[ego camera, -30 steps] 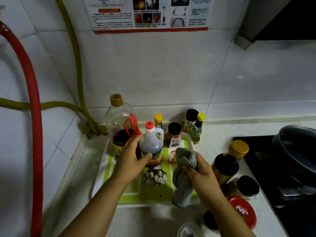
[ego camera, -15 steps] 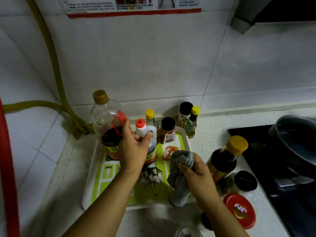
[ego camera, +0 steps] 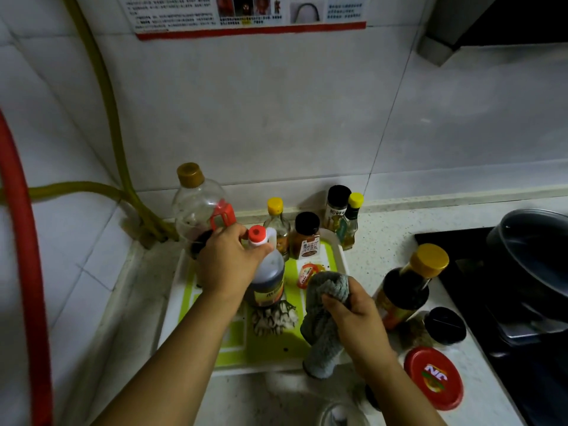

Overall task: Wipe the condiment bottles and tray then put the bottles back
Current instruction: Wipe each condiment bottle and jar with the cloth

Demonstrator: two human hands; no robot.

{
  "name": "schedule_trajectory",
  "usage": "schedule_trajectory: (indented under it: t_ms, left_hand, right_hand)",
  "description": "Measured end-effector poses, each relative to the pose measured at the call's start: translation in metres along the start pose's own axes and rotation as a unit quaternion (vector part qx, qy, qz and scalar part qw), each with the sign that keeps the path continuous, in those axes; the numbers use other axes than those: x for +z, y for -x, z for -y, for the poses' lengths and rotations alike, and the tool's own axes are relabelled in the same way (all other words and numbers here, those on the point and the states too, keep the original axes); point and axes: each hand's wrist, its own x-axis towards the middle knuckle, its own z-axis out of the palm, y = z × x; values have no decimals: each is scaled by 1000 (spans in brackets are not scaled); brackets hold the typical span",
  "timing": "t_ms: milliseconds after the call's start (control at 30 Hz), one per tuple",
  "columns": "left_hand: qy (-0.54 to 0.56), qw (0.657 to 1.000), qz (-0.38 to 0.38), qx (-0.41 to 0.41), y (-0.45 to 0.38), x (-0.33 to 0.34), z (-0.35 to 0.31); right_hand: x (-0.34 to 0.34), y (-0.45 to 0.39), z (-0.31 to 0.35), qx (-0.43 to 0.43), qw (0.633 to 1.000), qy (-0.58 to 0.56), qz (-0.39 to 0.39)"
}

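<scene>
our left hand [ego camera: 229,265] grasps the red-capped bottle [ego camera: 266,276] by its neck over the tray [ego camera: 172,305]; our right hand [ego camera: 358,322] clenches the grey cloth [ego camera: 325,321] at the tray's right edge.

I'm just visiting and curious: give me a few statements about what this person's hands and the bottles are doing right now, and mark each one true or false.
1. The left hand grips the red-capped bottle near its neck. True.
2. The right hand holds a yellow sponge. False: it holds a grey cloth.
3. The large bottle with the brown cap stands at the far left of the tray. True.
4. The dark bottle with the gold cap stands inside the tray. False: it stands on the counter, right of the tray.
5. The red lid is screwed onto a bottle. False: it lies flat on the counter.
</scene>
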Motion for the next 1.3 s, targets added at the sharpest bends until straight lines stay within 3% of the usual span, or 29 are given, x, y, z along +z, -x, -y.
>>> schedule_trajectory:
  t_ms: [100,233,367,533,733,933,1033,1300]
  left_hand:
    - [41,999,33,-4,-4,-1,7]
    - [155,978,135,-41,-1,3,12]
    - [206,964,157,-51,2,0,16]
    - [225,965,132,-25,13,-17,10]
    - [262,956,125,36,35,-47,-20]
    - [324,937,131,17,61,-56,-31]
    - [311,945,104,11,66,-62,-32]
    - [334,941,55,-9,69,-80,-31]
  right_hand:
    - [4,2,2,-6,1000,9,1]
    - [8,4,0,9,1000,6,-7]
    - [6,6,2,13,1000,7,-21]
    - [7,11,9,-13,1000,5,-25]
    - [24,23,42,-170,985,10,-9]
    - [27,31,29,-269,936,222,58]
    - [18,36,22,-279,920,270,63]
    - [5,42,6,-238,938,237,90]
